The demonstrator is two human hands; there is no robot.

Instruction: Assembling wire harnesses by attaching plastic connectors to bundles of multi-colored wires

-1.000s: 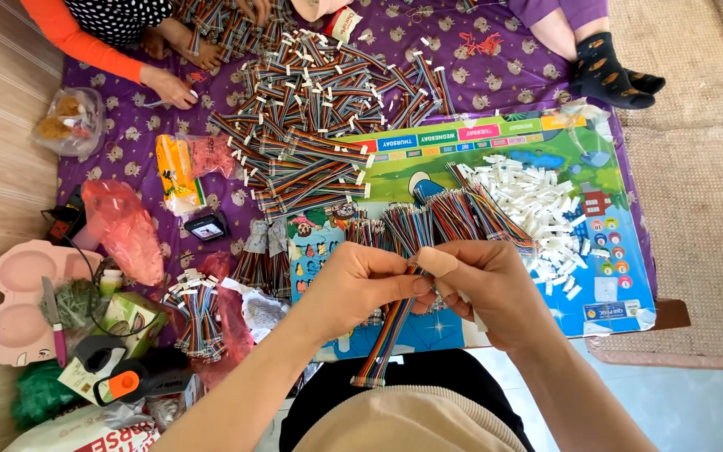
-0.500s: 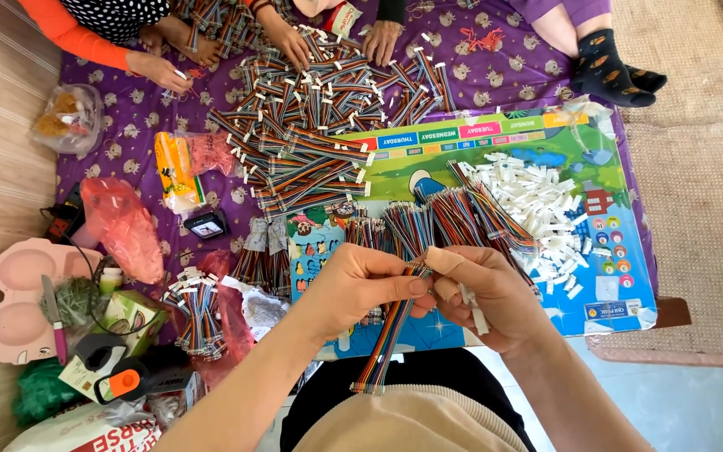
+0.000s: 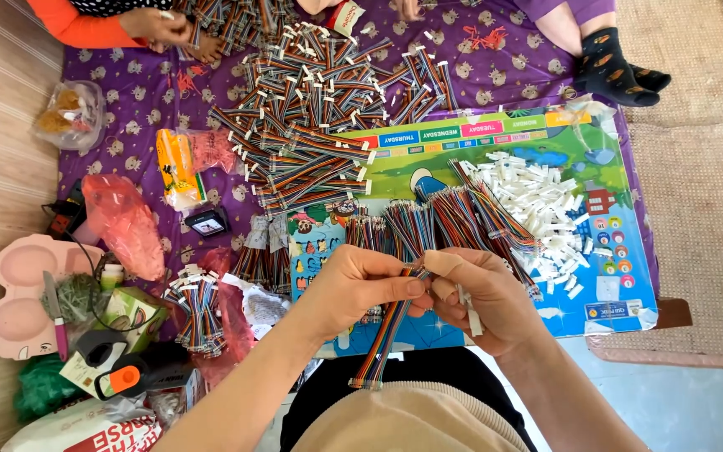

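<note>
My left hand [image 3: 355, 285] pinches the upper end of a flat rainbow ribbon cable [image 3: 381, 339], which hangs down toward my lap. My right hand [image 3: 480, 295] meets it at the cable's top end, thumb against the left fingers, with a small white plastic connector [image 3: 473, 320] held in its lower fingers. Both hands hover over the near edge of a colourful illustrated board [image 3: 612, 251]. On that board lie bundles of multicoloured wires [image 3: 437, 222] and a heap of white connectors [image 3: 546, 205].
A big pile of finished ribbon cables [image 3: 311, 100] covers a purple patterned cloth [image 3: 127, 159]. Other people sit at the far edge: an orange sleeve [image 3: 77, 25], a socked foot [image 3: 612, 71]. At left are a pink tray [image 3: 18, 293], red bags [image 3: 123, 222], a yellow packet [image 3: 176, 167] and tools.
The view has tilted a little. My right hand shifted slightly at the cable's end. The other person's hands at the far left moved up to the pile's top edge.
</note>
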